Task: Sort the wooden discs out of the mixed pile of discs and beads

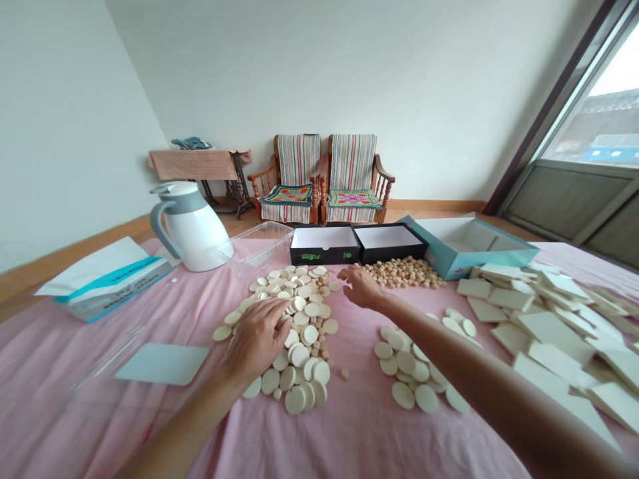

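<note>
My left hand (260,332) rests on the left side of a mixed pile of pale round wooden discs (299,356). Its thumb and index finger are apart, and nothing shows held between them. Small wooden pieces (319,344) lie among the discs, along the pile's right side. My right hand (358,287) hovers near the pile's far right edge with its fingers loosely spread, nothing visible in them. Just beyond it is a heap of small round wooden beads (407,271). Under my right forearm is a second group of wooden discs (407,362).
Two black boxes (324,255) and a light-blue box (452,259) stand at the far side. Square wooden boards (559,339) are heaped at right. On the left are a white jug (200,236), a clear plastic tray (264,243), a packet (112,279) and a pale flat card (162,364).
</note>
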Available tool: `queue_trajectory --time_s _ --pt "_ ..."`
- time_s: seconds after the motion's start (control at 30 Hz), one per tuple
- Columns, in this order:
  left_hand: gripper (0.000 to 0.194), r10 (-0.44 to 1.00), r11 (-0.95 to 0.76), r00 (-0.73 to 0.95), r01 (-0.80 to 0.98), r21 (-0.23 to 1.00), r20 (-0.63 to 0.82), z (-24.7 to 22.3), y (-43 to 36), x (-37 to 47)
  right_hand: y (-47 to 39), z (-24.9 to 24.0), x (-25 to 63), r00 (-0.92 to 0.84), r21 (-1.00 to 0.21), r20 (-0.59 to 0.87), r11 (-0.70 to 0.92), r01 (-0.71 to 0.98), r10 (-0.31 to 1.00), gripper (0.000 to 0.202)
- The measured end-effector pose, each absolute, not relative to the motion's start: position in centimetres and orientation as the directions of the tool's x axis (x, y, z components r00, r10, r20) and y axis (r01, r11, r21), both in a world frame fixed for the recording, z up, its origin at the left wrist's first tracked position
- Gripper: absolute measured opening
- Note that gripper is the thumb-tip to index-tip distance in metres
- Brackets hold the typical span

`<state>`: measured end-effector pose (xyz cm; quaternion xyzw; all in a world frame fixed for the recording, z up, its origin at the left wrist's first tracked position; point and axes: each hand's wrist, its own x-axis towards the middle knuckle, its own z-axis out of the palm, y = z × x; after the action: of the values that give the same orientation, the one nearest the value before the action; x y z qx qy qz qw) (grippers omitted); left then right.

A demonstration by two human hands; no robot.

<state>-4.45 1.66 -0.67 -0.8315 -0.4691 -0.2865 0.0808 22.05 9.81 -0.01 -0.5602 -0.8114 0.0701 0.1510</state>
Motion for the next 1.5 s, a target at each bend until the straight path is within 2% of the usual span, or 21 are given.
queue_trajectory --time_s 0.1,0.4,0.63,0.8,0.9,1.0,1.1,1.2,1.33,1.5 --pt "0.031 0.726 -0.552 0.401 0.824 0.126 0.558 -0.8 1.7 -4.5 10.1 -0.2 20.9 -0.320 -0.291 0.162 0.355 0.889 0.934 0.040" --pt "0.026 0.637 -0.601 0.433 0.797 0.059 0.638 0.2 1.2 -4.1 9.3 0.1 19.8 -0.272 -0.306 0.170 0.313 0.899 0.947 0.022" --pt "0.021 0.562 -0.666 0.432 0.742 0.076 0.705 0.9 0.5 -3.8 2.6 3.3 28.0 -0.271 -0.379 0.263 0.358 0.853 0.926 0.018" --pt "0.014 0.537 -0.686 0.422 0.722 0.088 0.731 0.8 0.5 -3.2 -2.3 5.1 34.5 -0.293 -0.355 0.141 0.324 0.877 0.946 0.019" --pt "0.014 0.555 -0.698 0.437 0.708 0.110 0.708 0.9 0.3 -2.5 -3.5 4.9 34.8 -0.242 -0.361 0.177 0.292 0.886 0.954 0.024" --pt "0.014 0.588 -0.708 0.463 0.691 0.145 0.663 1.4 -0.1 -1.6 -3.9 3.9 32.1 -0.213 -0.431 0.275 0.318 0.845 0.938 0.022" --pt "0.014 0.637 -0.737 0.537 0.635 0.233 0.554 2.6 -1.1 -0.4 -4.6 2.8 28.5 -0.293 -0.472 0.330 0.426 0.772 0.897 0.021" --pt "0.013 0.637 -0.771 0.676 0.555 0.313 0.370 3.9 -2.5 1.0 -5.5 1.5 26.4 -0.350 -0.395 0.367 0.485 0.780 0.862 0.021" --pt "0.011 0.545 -0.824 0.821 0.487 0.289 0.170 4.9 -3.9 3.4 -6.2 0.2 26.8 -0.394 -0.249 0.395 0.510 0.824 0.830 0.020" --pt "0.008 0.478 -0.861 0.877 0.458 0.222 0.045 4.5 -3.8 5.4 -5.8 0.1 28.4 -0.339 -0.249 0.436 0.474 0.845 0.834 0.021"
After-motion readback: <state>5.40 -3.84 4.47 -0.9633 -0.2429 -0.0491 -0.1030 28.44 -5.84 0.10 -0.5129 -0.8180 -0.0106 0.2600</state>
